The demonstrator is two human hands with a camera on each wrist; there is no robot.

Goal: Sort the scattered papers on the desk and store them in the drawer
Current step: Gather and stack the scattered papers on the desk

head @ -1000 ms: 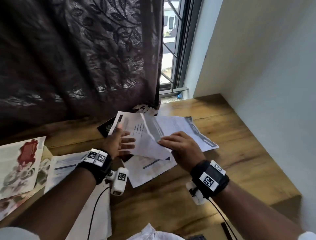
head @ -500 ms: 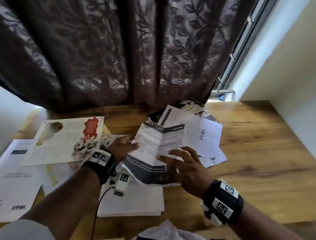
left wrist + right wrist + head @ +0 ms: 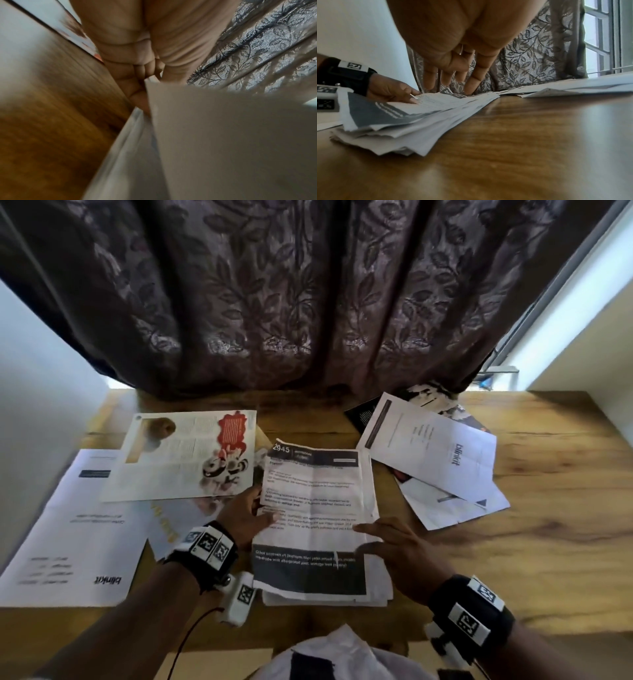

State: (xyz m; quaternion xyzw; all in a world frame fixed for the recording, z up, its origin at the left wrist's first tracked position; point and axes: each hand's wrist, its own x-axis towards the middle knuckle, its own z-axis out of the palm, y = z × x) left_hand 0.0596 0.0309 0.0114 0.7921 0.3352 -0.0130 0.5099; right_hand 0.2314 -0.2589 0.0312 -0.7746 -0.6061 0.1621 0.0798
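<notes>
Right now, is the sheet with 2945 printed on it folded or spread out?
Spread out. The 2945 sheet lies open atop a paper stack, only a crease down its middle; the left hand grips its edge and the right hand rests flat on it.

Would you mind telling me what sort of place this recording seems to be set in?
Probably a home study corner: a wooden desk set against a window hung with a dark leaf-patterned curtain, strewn with printed papers and a colourful leaflet.
</notes>
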